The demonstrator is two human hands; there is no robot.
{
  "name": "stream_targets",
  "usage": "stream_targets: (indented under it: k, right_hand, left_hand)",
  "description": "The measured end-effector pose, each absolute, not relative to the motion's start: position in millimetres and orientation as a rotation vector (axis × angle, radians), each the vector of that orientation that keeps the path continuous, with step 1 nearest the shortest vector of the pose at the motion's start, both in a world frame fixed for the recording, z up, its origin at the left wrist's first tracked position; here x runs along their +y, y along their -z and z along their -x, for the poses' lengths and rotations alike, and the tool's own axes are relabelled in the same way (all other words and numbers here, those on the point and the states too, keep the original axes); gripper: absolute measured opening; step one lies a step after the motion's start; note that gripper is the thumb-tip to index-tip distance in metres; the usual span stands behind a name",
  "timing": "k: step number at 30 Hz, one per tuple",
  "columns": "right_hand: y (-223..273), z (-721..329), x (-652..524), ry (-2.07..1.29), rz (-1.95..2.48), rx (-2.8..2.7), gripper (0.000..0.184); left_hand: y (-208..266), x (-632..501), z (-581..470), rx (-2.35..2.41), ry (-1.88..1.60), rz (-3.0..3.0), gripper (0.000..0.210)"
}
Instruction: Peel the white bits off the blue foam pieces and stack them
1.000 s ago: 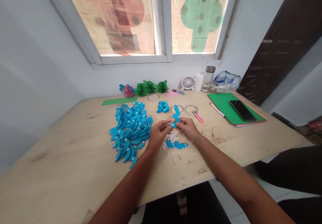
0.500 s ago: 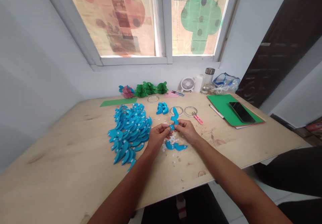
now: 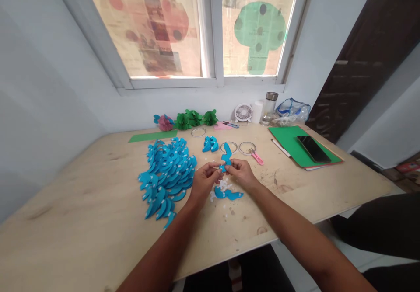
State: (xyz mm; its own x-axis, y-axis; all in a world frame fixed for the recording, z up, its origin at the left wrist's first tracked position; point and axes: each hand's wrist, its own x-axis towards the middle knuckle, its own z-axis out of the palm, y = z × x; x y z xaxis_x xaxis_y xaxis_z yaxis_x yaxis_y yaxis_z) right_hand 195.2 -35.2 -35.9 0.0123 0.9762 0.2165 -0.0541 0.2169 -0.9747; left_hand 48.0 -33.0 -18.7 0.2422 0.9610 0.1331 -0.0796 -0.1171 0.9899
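Note:
Between my two hands is a curved blue paper cutout (image 3: 227, 151), its long end pointing away from me. My right hand (image 3: 242, 172) pinches it near its lower end. My left hand (image 3: 206, 179) has its fingertips closed at the cutout's left edge, where a small white patch shows. Just below my hands lie another blue cutout (image 3: 233, 195) and some white paper scraps (image 3: 224, 183). To the left spreads a large heap of blue cutouts (image 3: 170, 165) with white patches. A small blue stack (image 3: 210, 144) sits beyond my hands.
Metal rings (image 3: 247, 148) and pink-handled snips (image 3: 257, 157) lie past my right hand. Farther right are a marker (image 3: 281, 148), a green folder (image 3: 285, 137) and a phone (image 3: 313, 149). Green paper ornaments (image 3: 193, 118), a small fan (image 3: 243, 113) and a bottle (image 3: 269, 108) line the wall.
The camera view has shifted slightly, so the scene sits a little lower. Both hands stay at the blue cutout, with only slight finger movement.

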Motion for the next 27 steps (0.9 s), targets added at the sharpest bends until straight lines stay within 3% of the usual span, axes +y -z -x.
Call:
stream_targets:
  k: [10, 27]
  right_hand:
    - [40.7, -197.1, -33.3, -1.271, 0.971, -1.053, 0.024]
    - [36.6, -196.3, -36.3, -1.320, 0.979, -1.085, 0.028]
  left_hand:
    - [20.3, -31.5, -44.8, 0.863, -1.092, -1.589, 0.032]
    - [21.0, -29.4, -40.4, 0.977, -1.118, -1.870, 0.025]
